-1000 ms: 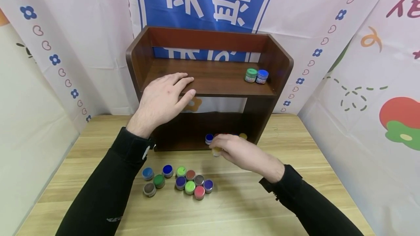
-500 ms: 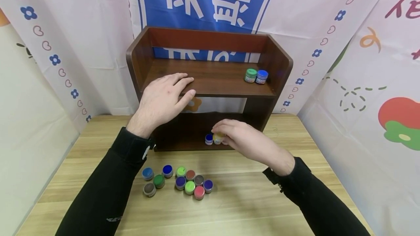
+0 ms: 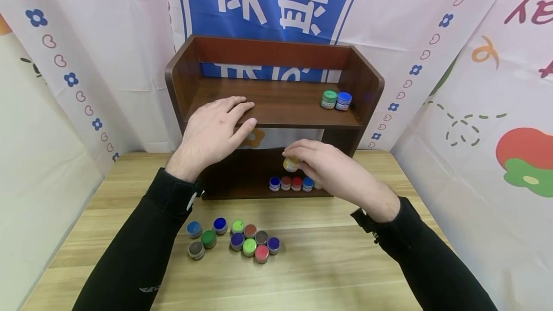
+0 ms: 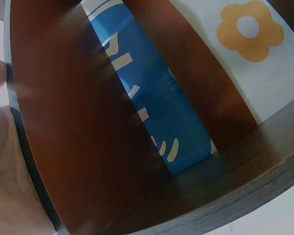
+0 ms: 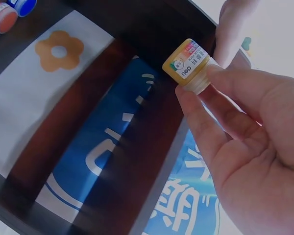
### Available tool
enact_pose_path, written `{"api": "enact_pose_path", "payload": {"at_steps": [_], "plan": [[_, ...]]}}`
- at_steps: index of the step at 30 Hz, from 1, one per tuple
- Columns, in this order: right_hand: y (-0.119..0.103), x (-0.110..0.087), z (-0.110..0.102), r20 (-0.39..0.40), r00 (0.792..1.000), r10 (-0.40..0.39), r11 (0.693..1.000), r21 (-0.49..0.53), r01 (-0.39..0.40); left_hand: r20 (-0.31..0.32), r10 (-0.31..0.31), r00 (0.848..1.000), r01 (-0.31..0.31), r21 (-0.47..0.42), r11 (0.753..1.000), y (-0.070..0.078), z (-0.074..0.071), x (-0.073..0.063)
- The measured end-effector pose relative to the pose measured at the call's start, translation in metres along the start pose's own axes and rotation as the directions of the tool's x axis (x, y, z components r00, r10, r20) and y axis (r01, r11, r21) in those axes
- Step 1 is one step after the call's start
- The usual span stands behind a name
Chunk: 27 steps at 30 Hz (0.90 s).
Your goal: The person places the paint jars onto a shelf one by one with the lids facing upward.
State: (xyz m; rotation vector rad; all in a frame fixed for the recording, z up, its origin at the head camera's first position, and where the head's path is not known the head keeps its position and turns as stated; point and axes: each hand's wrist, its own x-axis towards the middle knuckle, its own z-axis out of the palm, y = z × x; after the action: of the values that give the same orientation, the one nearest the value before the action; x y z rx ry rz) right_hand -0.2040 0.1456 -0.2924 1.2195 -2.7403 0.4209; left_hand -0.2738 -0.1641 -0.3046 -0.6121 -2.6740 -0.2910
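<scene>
My right hand pinches a small yellow paint jar between thumb and fingertips, in front of the lower compartment of the brown shelf. The right wrist view gives a close look at the yellow paint jar, its printed label facing the camera. Beneath this hand a row of paint jars lines the lower board, its right end partly hidden by the hand. My left hand rests on the front left of the upper board, fingers extended and holding nothing.
On the upper board's right side stand a green-lidded jar and a blue-lidded jar. Several more jars are grouped on the wooden table before the shelf. Printed cloth hangs behind and at both sides.
The right hand has lifted the yellow paint jar from near the table, up past the lower row of jars, which is now more exposed. My left hand stays in place.
</scene>
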Motion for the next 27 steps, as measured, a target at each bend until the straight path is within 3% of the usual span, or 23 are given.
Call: {"api": "enact_pose_path", "payload": {"at_steps": [6, 15, 21, 27], "plan": [[-0.003, 0.003, -0.01, -0.004, 1.0, 0.027, 0.999, -0.025, -0.027, 0.003, 0.0, 1.0, 0.0, 0.0, 1.0, 0.0, 0.0, 0.0], [-0.004, 0.009, -0.033, -0.07, 0.997, 0.016, 0.999, -0.04, -0.019, 0.001, 0.0, 1.0, 0.0, 0.003, 1.0, -0.001, 0.001, 0.0], [0.003, 0.018, -0.049, -0.11, 0.994, 0.0, 0.999, -0.04, -0.005, 0.003, -0.001, 1.0, 0.001, 0.003, 1.0, -0.002, 0.001, 0.0], [0.01, 0.028, -0.062, -0.131, 0.991, 0.041, 0.998, -0.033, -0.046, 0.006, 0.0, 1.0, 0.0, 0.001, 1.0, -0.002, 0.001, 0.0]]}}
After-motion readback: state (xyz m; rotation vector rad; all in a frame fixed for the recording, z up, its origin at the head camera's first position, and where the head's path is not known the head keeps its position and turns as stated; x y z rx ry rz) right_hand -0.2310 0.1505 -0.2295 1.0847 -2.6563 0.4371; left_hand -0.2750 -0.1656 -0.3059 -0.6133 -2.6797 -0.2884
